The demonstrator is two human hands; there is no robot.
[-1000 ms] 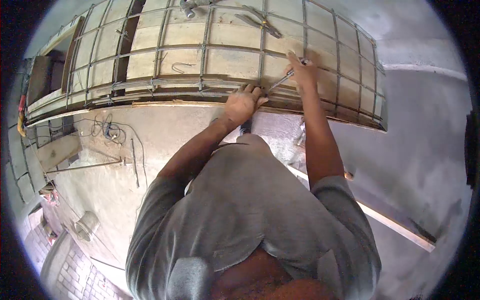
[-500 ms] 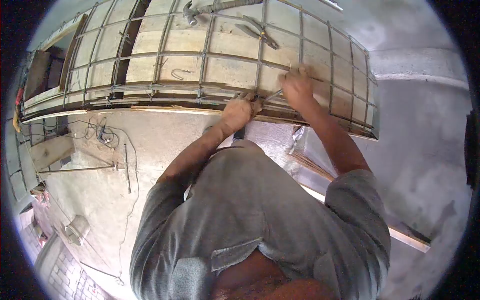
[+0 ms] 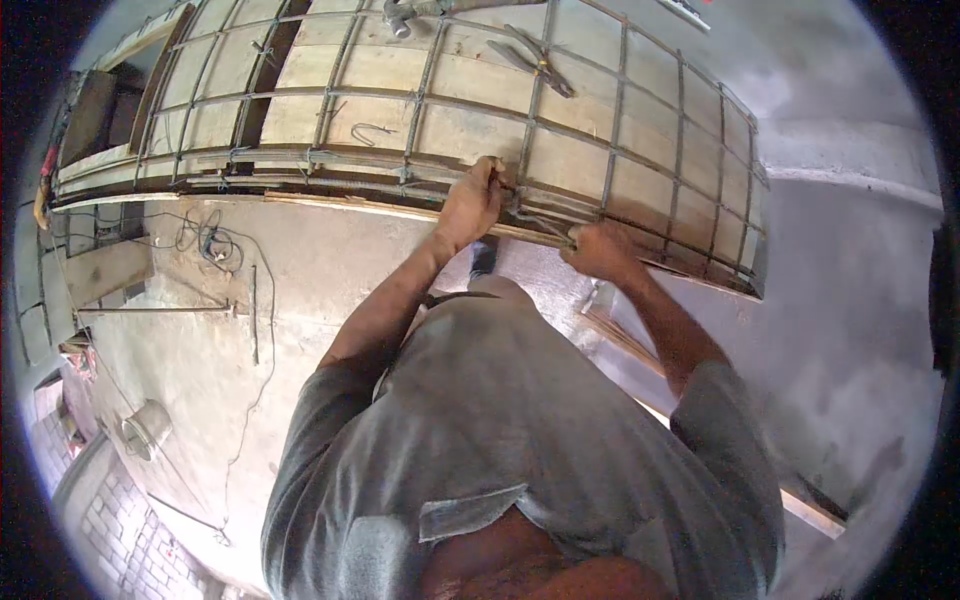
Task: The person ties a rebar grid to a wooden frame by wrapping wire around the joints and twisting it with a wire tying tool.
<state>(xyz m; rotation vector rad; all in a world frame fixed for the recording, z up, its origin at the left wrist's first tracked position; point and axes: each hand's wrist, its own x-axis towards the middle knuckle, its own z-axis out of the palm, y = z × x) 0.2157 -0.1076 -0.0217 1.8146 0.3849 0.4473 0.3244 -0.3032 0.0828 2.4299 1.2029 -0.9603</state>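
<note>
From where I stood, the steel grid (image 3: 532,122) ran across the person's front over pale wooden boards (image 3: 465,85), its long and cross bars laid out along the whole stretch. Taking the hands as the clock's centre and twelve as straight ahead of the person, thin wire ties (image 3: 403,173) showed at several near-edge crossings towards ten o'clock, so that part looked fastened; the crossing between the hands looked only partly worked. Farther out and to the right the bars met in order, but whether each joint was tied I couldn't tell. The left hand (image 3: 470,206) was up against the near bars with its fingers bunched; how far they were open, and whether they pinched any wire, I couldn't make out. The right hand (image 3: 600,250) was closed round a slim metal tool (image 3: 543,222), low at the front edge, the shaft slanting towards the left hand. Pliers (image 3: 535,62) lay on the grid at twelve, jaws parted, a hammer (image 3: 400,20) at eleven, and a loose bent wire (image 3: 372,132) on the boards at ten. A bucket (image 3: 145,430) lay at eight, near red-marked scraps (image 3: 85,362). No brand, label or writing was readable on any of it.
</note>
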